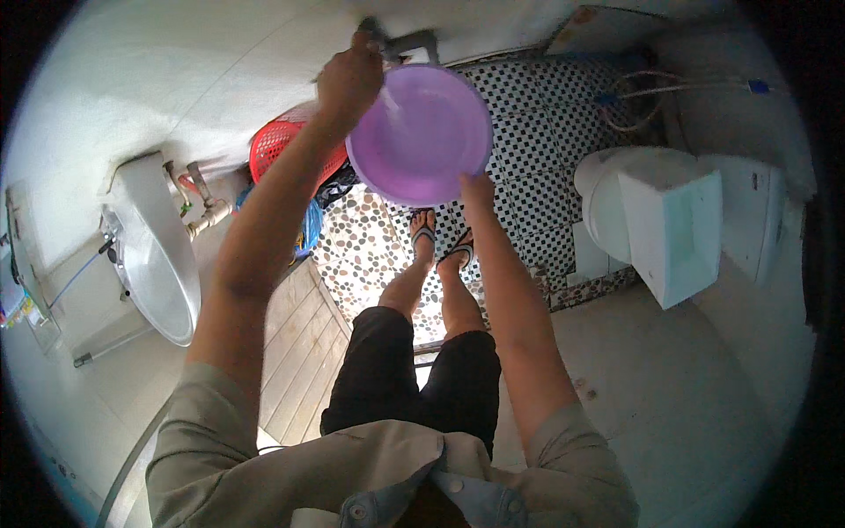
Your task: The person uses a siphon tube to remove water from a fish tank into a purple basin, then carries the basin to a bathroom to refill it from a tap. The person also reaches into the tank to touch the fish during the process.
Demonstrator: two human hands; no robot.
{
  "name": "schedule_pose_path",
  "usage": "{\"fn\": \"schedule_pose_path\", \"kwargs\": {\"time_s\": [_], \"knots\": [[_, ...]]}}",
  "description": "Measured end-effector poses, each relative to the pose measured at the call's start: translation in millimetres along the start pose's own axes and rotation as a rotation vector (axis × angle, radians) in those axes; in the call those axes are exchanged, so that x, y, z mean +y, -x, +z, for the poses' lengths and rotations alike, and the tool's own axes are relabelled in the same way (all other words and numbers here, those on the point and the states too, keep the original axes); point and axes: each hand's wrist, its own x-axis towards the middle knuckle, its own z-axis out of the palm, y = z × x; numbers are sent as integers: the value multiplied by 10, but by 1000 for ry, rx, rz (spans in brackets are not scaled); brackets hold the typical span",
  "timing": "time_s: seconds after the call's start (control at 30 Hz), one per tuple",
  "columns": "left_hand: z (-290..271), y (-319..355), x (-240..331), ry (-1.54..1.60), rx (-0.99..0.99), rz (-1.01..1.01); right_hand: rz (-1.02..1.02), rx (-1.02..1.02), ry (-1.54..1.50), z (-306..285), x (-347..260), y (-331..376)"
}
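A round purple basin (431, 145) is held out in front of me below a wall tap (418, 42). My right hand (478, 194) grips the basin's near right rim, thumb over the edge. My left hand (350, 81) reaches up to the wall, its fingers closed around the tap's dark handle (370, 30). A pale streak that looks like running water falls into the left part of the basin. The fingertips of my left hand are partly hidden by the hand itself.
To the left are a white washbasin (163, 264) with pipes and a red basket (275, 145). A toilet (600, 198) with a white box-shaped container (673, 233) stands right, near a hose (651, 86). My sandalled feet are on pebble-patterned tiles (352, 233).
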Motion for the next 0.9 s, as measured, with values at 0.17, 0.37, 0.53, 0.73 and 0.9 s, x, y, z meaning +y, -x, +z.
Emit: {"fn": "schedule_pose_path", "kwargs": {"time_s": [0.17,0.37,0.53,0.73,0.9], "knots": [[92,44,14,463,140,-215,-11,-44,-89,36,170,-511],[946,895,-1432,95,258,-468,109,-194,-287,49,-153,-95],[1212,1523,-1765,1091,-564,-826,145,-173,-78,-119,-462,11],[1616,1859,-1766,1470,-308,-889,-26,-224,260,-166,-931,96],[1575,1813,-1493,1555,-185,-881,-917,151,644,-185,-1759,157]]}}
